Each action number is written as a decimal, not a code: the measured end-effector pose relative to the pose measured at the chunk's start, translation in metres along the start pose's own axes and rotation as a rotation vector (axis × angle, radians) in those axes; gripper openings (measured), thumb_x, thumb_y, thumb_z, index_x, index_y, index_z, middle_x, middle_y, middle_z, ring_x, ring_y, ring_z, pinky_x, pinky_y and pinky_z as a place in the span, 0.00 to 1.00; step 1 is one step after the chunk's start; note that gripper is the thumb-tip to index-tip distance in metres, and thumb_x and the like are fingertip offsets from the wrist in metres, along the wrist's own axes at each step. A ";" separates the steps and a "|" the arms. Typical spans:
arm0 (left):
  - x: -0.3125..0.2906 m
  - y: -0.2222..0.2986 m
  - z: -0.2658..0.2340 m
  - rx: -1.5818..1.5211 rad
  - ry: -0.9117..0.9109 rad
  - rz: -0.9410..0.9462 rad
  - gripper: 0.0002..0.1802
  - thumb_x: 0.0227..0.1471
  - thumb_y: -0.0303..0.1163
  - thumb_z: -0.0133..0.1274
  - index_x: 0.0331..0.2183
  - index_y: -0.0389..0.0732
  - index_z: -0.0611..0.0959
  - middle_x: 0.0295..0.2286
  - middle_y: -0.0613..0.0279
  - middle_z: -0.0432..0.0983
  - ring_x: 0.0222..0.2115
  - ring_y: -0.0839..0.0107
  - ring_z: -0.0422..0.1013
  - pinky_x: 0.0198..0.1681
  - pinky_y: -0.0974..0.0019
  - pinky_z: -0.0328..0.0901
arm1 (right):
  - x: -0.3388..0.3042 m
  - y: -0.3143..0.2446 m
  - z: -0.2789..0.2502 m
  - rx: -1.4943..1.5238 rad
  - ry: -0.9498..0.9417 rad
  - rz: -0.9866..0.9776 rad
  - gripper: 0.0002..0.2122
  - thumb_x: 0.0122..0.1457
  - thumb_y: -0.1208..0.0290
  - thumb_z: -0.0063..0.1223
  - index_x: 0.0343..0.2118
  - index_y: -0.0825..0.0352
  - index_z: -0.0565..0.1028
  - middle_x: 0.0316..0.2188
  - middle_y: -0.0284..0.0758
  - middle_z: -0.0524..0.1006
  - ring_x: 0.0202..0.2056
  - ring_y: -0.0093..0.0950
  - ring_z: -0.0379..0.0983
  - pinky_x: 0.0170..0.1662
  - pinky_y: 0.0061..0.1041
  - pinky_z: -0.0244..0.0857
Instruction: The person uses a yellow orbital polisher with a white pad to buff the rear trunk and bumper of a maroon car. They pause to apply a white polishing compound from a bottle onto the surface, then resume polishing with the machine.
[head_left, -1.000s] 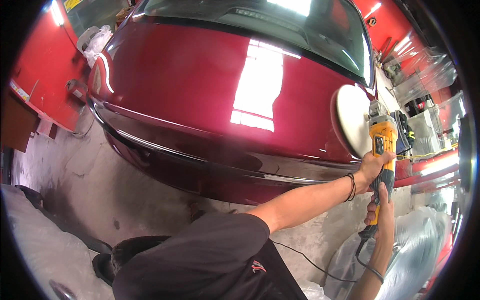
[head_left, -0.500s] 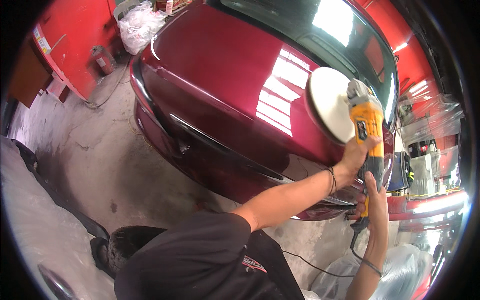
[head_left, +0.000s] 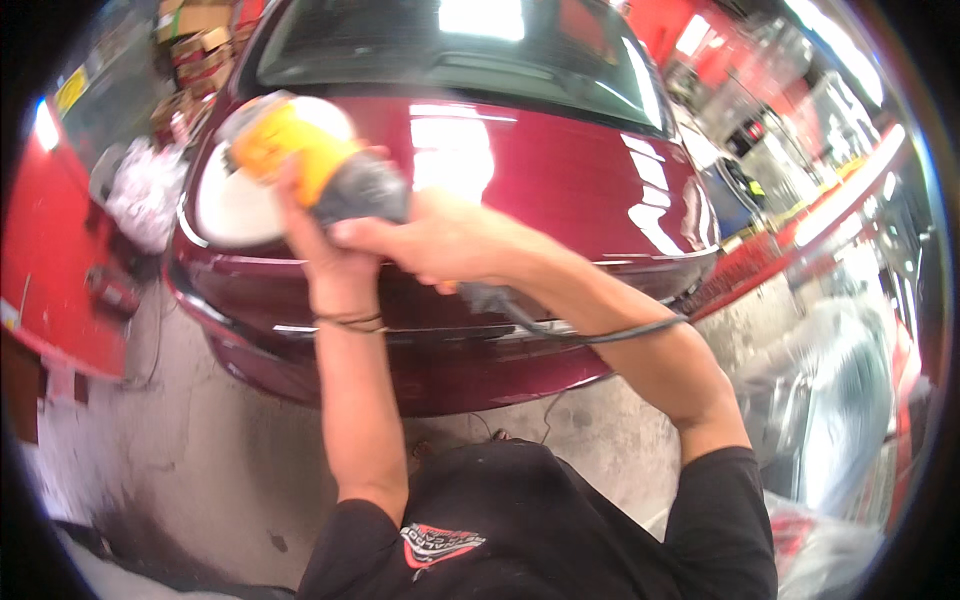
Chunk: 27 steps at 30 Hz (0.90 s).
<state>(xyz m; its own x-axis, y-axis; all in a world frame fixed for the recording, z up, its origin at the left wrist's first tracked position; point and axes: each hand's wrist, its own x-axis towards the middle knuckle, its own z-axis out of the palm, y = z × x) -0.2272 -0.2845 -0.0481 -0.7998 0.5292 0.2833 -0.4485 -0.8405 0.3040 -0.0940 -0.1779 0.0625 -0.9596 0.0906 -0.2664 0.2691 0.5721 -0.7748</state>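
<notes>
l hand (head_left: 325,240) & r hand (head_left: 435,245) gripping yellow polisher (head_left: 288,150) — run white pad (head_left: 235,208) flat w/ even pressure on trunk lid (head_left: 570,180).

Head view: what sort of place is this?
Probably a car body or detailing workshop: a glossy dark red car fills the middle, a yellow-and-black polisher with a round white pad is held at its bodywork, and clear plastic sheeting drapes something at the right.
</notes>
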 end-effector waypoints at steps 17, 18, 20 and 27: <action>0.071 -0.196 0.083 0.074 0.016 -0.097 0.29 0.62 0.58 0.60 0.49 0.42 0.80 0.36 0.59 0.83 0.35 0.63 0.83 0.42 0.56 0.79 | -0.072 0.100 -0.139 -0.001 0.281 0.141 0.36 0.65 0.32 0.58 0.21 0.68 0.79 0.15 0.34 0.73 0.17 0.28 0.72 0.25 0.34 0.66; 0.071 -0.222 0.091 0.087 0.004 -0.120 0.29 0.62 0.58 0.60 0.49 0.42 0.80 0.36 0.59 0.83 0.35 0.63 0.82 0.41 0.57 0.79 | -0.083 0.120 -0.155 0.011 0.288 0.164 0.36 0.65 0.32 0.58 0.21 0.68 0.79 0.15 0.34 0.74 0.17 0.27 0.72 0.25 0.34 0.66; 0.068 -0.273 0.109 0.033 -0.001 -0.212 0.30 0.61 0.58 0.62 0.50 0.42 0.80 0.36 0.56 0.85 0.35 0.60 0.84 0.43 0.55 0.81 | -0.111 0.151 -0.182 0.029 0.325 0.223 0.36 0.65 0.30 0.57 0.23 0.69 0.79 0.15 0.34 0.74 0.17 0.26 0.73 0.24 0.33 0.66; 0.062 -0.452 0.171 0.005 -0.013 -0.400 0.27 0.63 0.56 0.60 0.51 0.44 0.78 0.34 0.60 0.83 0.33 0.64 0.83 0.40 0.57 0.79 | -0.212 0.258 -0.271 0.160 0.461 0.340 0.38 0.63 0.28 0.57 0.22 0.68 0.78 0.15 0.34 0.73 0.17 0.25 0.73 0.21 0.27 0.67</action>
<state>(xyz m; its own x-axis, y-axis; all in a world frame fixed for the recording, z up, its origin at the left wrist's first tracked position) -0.0060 0.1484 -0.0122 -0.5573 0.8160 0.1534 -0.7213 -0.5674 0.3972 0.1571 0.1714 0.0740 -0.7446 0.6125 -0.2654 0.5421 0.3227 -0.7759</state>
